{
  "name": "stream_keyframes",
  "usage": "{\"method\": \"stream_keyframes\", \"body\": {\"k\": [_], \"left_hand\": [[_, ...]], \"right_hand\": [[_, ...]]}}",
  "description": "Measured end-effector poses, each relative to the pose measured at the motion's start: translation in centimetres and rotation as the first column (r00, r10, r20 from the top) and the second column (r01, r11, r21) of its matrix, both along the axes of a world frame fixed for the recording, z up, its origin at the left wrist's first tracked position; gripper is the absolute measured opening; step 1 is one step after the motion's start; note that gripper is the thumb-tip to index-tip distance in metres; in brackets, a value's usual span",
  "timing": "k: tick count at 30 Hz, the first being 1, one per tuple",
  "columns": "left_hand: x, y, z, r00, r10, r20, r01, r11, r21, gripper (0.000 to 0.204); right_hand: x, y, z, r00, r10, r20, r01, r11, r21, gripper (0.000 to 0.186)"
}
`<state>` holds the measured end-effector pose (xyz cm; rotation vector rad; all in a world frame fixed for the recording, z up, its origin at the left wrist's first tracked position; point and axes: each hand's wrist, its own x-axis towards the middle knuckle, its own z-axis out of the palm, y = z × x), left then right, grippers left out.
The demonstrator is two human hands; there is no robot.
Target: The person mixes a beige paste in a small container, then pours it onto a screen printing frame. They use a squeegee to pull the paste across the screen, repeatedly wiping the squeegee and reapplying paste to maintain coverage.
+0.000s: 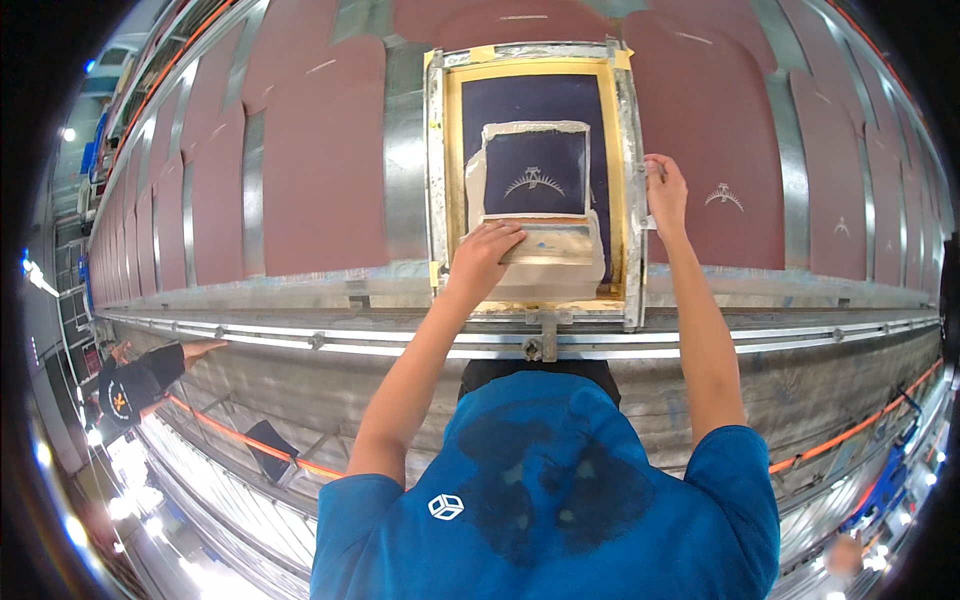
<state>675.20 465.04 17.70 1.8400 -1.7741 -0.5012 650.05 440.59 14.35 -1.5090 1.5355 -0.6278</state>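
A screen printing frame (634,230) with metal sides lies on the long table in front of me. Inside its yellow-taped border is dark mesh with a pale, crest-like arc design (534,182). Across the near part of the mesh rests a squeegee (555,244) with a wooden handle. My left hand (486,258) is closed over the left end of that handle. At the frame's right side, my right hand (668,195) has its fingers curled against the outer edge. Pale ink residue surrounds the design window and lies beneath the squeegee.
Maroon fabric panels (320,170) line the table to both sides; those on the right (724,150) carry the pale arc print. A metal rail (420,345) runs along the near edge, with a clamp (534,347) below the frame. Another person (145,385) stands far left.
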Motion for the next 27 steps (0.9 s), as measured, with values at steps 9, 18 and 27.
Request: {"method": "stream_keyframes", "body": {"k": [9,18,27], "left_hand": [[4.4,6.7,0.9,0.992,0.127,-0.025,-0.129,0.983,-0.134,0.058],[26.2,19.4,1.8,0.983,0.171,0.073,-0.169,0.985,-0.026,0.063],[32.9,22.6,1.2,0.99,0.051,0.131,-0.047,0.998,-0.038,0.065]], "right_hand": [[8.9,4.8,5.8,0.998,0.012,0.057,-0.001,0.983,-0.182,0.024],[31.4,18.8,1.2,0.965,0.064,0.255,-0.03,0.99,-0.137,0.025],[35.8,21.3,0.7,0.996,0.022,0.081,-0.008,0.985,-0.172,0.024]]}}
